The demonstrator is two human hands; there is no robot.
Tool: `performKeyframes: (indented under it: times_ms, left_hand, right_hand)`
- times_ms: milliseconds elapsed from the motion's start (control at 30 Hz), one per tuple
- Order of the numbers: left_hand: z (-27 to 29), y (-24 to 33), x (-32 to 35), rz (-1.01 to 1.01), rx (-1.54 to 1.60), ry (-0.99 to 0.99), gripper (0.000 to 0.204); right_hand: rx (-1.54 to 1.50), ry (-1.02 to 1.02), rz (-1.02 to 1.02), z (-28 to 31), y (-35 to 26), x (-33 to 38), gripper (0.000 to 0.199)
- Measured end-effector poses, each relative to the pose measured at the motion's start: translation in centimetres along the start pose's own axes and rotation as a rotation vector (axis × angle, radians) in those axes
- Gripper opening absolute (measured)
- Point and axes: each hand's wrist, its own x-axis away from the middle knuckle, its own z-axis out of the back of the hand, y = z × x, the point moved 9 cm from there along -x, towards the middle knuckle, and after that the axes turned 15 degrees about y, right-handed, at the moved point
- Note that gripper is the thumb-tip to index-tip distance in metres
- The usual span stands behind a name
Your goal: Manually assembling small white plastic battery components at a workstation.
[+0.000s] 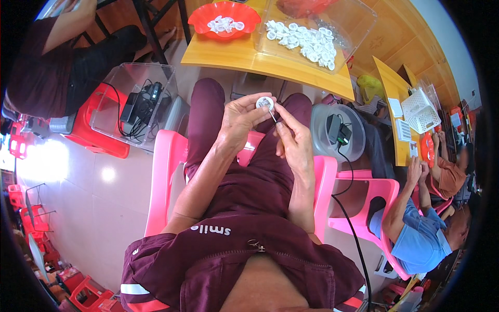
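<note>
Above my lap, my left hand (240,120) pinches a small round white plastic part (264,103) between thumb and fingertips. Its open face is turned up, and something greyish shows inside its rim. My right hand (294,136) is closed on a thin metal tool (274,117), its tip right at the lower edge of the part. Fingers hide most of the tool, so its exact kind is unclear. Beyond my hands, many similar white parts (306,44) lie in a clear plastic bin on the table. White pieces (224,24) also sit in a red scalloped bowl (200,20).
The wooden table (228,60) ends just past my knees. A clear box (132,104) with black adapters and cables stands at left, and a round tub (358,140) at right. A black cable (355,229) hangs beside my pink chair (165,171). Other people sit on both sides.
</note>
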Motion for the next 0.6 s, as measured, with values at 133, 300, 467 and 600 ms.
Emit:
performKeyframes:
  times_ms: [133,300,467,600]
  left_hand:
    - [0.11,-0.01,-0.16,-0.034,0.008,-0.018,0.031]
    - [0.12,0.14,-0.2,-0.053,-0.015,0.008,0.03]
    - [0.18,0.13,-0.33,-0.073,-0.006,0.03,0.029]
    - [0.29,0.17,-0.34,-0.084,0.038,0.056,0.027]
  right_hand:
    - [-0.035,0.01,-0.001,-0.18,0.37,-0.18,0.039]
    - [-0.06,0.02,-0.005,-0.25,0.39,-0.17,0.038]
    - [-0.105,0.031,-0.006,-0.55,0.62,-0.11,0.038]
    - [-0.12,0.052,-0.003,-0.63,0.75,-0.03,0.037]
